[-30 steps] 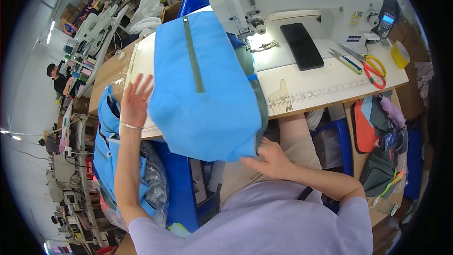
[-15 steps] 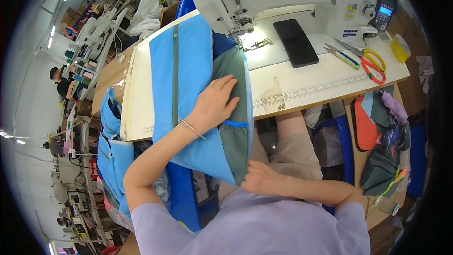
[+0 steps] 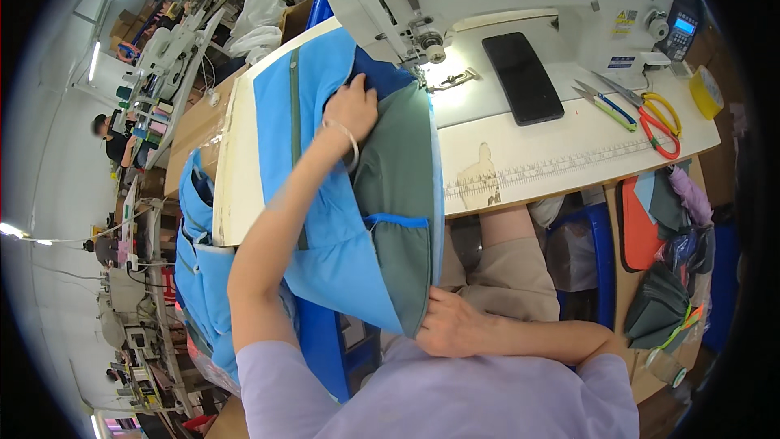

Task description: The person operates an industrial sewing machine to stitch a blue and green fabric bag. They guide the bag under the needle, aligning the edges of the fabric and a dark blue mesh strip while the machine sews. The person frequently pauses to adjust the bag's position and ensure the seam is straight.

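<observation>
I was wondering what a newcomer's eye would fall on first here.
Probably the bright blue and grey fabric piece at the centre, with the left hand on it and the right hand at its lower corner. The large white sewing machine dominates the top; a black phone stands out beneath its arm.

A sewing machine point(image 3: 520, 2), scissors point(image 3: 643, 103) and fabric pieces point(image 3: 652, 302) show a sewing workshop.
</observation>
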`<control>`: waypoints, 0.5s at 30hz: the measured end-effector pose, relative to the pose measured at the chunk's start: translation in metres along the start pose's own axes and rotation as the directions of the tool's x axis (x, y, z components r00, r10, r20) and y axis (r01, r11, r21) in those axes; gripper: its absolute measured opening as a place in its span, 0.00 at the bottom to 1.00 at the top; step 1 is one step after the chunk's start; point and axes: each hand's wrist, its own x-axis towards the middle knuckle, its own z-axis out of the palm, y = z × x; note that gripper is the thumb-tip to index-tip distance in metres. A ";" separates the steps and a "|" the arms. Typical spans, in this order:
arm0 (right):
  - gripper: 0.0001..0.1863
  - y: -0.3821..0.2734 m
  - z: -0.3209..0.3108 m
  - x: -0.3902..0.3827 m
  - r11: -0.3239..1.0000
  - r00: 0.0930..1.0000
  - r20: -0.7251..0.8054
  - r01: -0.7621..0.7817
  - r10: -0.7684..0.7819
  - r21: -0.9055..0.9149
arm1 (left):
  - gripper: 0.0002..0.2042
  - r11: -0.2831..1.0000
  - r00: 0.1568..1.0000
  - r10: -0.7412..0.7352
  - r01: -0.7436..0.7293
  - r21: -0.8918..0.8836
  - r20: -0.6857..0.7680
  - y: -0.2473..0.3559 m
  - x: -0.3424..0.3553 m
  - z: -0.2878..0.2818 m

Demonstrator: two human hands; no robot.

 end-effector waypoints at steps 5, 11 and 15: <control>0.11 -0.005 -0.007 0.003 0.975 0.991 0.000 -0.133 0.135 0.176 | 0.25 1.000 0.994 -0.028 0.029 -0.009 0.109 0.018 0.075 0.029; 0.09 -0.001 0.005 0.002 0.893 0.965 0.052 -0.259 0.258 0.369 | 0.17 0.891 0.904 0.409 -0.425 0.158 0.127 -0.008 0.115 0.053; 0.10 0.001 0.011 0.001 0.920 0.978 0.052 -0.206 0.201 0.334 | 0.15 0.888 0.889 0.454 -0.457 -0.049 -0.065 -0.007 0.077 0.033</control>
